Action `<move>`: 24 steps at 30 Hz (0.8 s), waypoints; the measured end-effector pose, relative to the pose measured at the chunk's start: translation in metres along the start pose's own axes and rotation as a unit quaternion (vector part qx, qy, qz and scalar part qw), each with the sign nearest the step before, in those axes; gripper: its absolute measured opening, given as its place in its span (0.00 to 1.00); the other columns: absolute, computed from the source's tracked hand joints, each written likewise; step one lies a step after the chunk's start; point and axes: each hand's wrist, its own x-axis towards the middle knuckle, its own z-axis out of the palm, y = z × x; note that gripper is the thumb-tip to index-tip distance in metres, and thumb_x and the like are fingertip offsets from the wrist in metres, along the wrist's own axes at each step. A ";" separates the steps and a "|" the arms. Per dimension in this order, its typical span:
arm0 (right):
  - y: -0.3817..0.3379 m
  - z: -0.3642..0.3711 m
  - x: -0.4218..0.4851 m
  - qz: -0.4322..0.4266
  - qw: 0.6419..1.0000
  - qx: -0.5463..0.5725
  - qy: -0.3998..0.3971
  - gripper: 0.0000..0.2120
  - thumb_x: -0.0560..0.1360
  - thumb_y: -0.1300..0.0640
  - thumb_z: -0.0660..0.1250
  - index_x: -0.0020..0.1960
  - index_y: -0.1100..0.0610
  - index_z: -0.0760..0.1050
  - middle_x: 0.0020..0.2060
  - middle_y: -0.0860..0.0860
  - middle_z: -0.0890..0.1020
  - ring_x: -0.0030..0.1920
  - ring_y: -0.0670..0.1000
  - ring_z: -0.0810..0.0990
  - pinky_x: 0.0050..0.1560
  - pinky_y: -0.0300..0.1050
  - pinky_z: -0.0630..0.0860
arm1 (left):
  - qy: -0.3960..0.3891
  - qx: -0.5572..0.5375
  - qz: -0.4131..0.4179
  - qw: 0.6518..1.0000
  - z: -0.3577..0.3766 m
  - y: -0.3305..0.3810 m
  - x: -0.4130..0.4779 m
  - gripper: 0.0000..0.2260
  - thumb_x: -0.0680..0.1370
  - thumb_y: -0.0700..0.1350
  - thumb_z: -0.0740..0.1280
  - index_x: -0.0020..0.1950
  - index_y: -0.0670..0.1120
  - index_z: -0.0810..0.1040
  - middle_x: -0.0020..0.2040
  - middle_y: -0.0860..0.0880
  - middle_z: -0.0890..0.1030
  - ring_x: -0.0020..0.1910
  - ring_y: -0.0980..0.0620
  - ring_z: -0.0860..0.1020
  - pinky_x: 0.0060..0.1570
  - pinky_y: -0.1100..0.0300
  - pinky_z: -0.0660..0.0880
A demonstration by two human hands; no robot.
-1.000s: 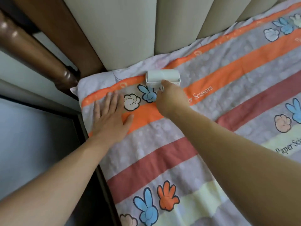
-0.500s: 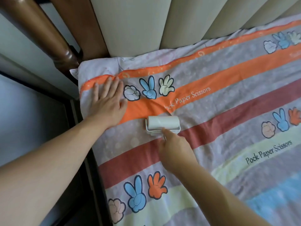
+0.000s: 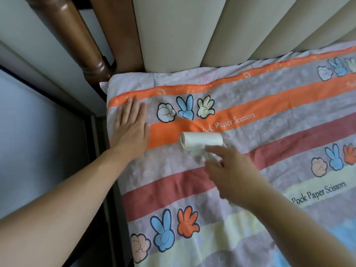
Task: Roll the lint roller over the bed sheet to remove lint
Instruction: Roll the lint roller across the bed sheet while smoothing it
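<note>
Lint roller [image 3: 200, 141]: light, stiff drum, sticky paper; take by the handle, not the roll. Lies on bed sheet [image 3: 269, 135], orange stripe. Right hand [image 3: 231, 174] grasps its handle. Left hand [image 3: 131, 130] flat, pinning the soft sheet.

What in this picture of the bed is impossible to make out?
Head view only:
- Handle of the lint roller: hidden under the right hand, and blurred.
- Lint on the bed sheet: too small to see.
- First letter of the orange stripe's printed words: covered by the roller.
- Sheet under the left hand: hidden by the palm.
- Sheet's right and near ends: cut off by frame edges.
</note>
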 end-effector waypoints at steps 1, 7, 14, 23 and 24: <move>-0.014 0.003 0.023 -0.019 0.999 0.003 0.033 0.20 0.78 0.52 0.59 0.70 0.45 0.70 0.51 0.53 0.83 0.38 0.50 0.80 0.37 0.40 0.74 | 0.006 -0.005 -0.016 1.000 0.001 0.001 -0.005 0.29 0.83 0.53 0.45 0.83 0.44 0.46 0.83 0.46 0.40 0.81 0.50 0.35 0.79 0.50 0.37; -0.067 0.039 0.125 -0.040 0.995 -0.037 0.085 0.20 0.79 0.59 0.57 0.70 0.54 0.69 0.56 0.56 0.80 0.55 0.59 0.78 0.49 0.46 0.74 | 0.000 -0.059 -0.067 0.996 0.006 -0.002 -0.006 0.28 0.85 0.47 0.49 0.83 0.47 0.41 0.82 0.49 0.35 0.80 0.53 0.32 0.78 0.51 0.34; -0.016 0.066 0.072 -0.026 0.993 -0.113 0.024 0.21 0.78 0.57 0.57 0.70 0.47 0.69 0.51 0.57 0.80 0.50 0.59 0.78 0.44 0.45 0.71 | -0.029 -0.081 -0.057 0.995 0.008 -0.011 0.001 0.28 0.85 0.45 0.49 0.83 0.46 0.41 0.82 0.49 0.36 0.80 0.52 0.34 0.78 0.54 0.32; 0.049 0.081 -0.026 -0.020 0.992 -0.123 -0.034 0.24 0.78 0.54 0.57 0.73 0.42 0.65 0.40 0.50 0.80 0.38 0.51 0.76 0.40 0.44 0.73 | -0.043 -0.058 -0.067 0.995 0.003 -0.007 0.000 0.27 0.86 0.49 0.45 0.82 0.47 0.37 0.82 0.49 0.33 0.79 0.52 0.32 0.77 0.54 0.31; 0.054 0.079 -0.034 -0.021 0.991 -0.129 -0.041 0.24 0.78 0.54 0.57 0.73 0.42 0.65 0.39 0.50 0.79 0.38 0.51 0.76 0.40 0.44 0.73 | -0.040 -0.064 -0.064 0.995 0.002 -0.007 -0.001 0.27 0.86 0.49 0.45 0.82 0.47 0.38 0.82 0.49 0.34 0.79 0.52 0.32 0.77 0.54 0.32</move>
